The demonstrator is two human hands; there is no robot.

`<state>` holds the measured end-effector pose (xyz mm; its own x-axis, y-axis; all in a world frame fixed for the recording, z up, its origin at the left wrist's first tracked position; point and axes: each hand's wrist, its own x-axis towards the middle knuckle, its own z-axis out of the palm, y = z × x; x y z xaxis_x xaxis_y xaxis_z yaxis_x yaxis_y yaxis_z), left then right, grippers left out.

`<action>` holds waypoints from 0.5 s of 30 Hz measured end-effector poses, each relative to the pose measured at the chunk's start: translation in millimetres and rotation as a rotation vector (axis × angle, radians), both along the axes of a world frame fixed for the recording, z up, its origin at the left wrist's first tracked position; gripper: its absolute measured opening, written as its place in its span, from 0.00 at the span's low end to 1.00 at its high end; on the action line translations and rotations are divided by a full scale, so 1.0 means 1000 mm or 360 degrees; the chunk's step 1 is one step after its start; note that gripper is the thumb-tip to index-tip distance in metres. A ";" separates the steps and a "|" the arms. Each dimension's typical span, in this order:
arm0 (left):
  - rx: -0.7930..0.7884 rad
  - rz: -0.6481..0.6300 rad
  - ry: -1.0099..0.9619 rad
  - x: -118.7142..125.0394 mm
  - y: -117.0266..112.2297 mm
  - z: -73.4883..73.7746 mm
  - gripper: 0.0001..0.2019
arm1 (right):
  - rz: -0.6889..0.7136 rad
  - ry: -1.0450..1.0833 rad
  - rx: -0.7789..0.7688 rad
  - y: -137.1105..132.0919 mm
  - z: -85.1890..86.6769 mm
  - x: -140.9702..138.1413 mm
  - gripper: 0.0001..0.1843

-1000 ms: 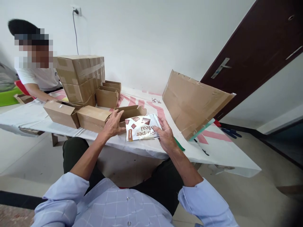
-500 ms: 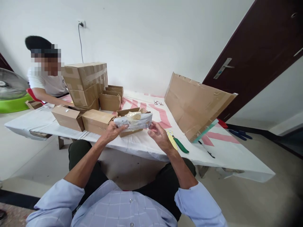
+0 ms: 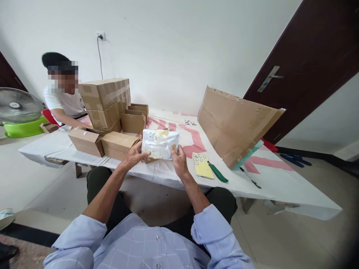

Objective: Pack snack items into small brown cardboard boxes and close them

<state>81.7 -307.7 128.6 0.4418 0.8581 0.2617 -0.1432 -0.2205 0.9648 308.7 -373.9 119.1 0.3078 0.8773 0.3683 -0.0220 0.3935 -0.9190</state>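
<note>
A white plastic packet [image 3: 159,144] with printing and a yellowish patch is held up above the table's near edge, its broad face toward me. My left hand [image 3: 135,156] grips its left side, thumb across the front. On its right side my right hand [image 3: 179,158] is closed, thumb pressed on the face. Behind the packet is a cardboard box, almost wholly hidden. Just left of it lies a brown carton [image 3: 119,145]. To the right are a yellow sheet [image 3: 203,171] with pale stickers and a green-handled tool [image 3: 218,173].
Stacked taped cartons [image 3: 105,101] and open boxes [image 3: 134,121] stand at left. A large cardboard sheet [image 3: 238,125] leans at right, near a black pen-like item [image 3: 251,178]. A co-worker [image 3: 66,102] sits at far left near a fan [image 3: 17,106]. White cloth [image 3: 303,190] covers the table.
The packet has tilted up from nearly edge-on to show its printed face. My right hand has closed on its right side. The view has shifted slightly.
</note>
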 end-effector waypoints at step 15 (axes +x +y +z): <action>0.1028 0.0773 0.0257 0.023 -0.070 -0.040 0.10 | 0.0241 0.0106 -0.0197 -0.047 -0.031 -0.033 0.41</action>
<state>105.2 -378.0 88.5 0.1347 0.6654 0.7342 0.2405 -0.7408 0.6272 275.5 -421.3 87.8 0.1891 0.9526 0.2381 -0.1344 0.2653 -0.9547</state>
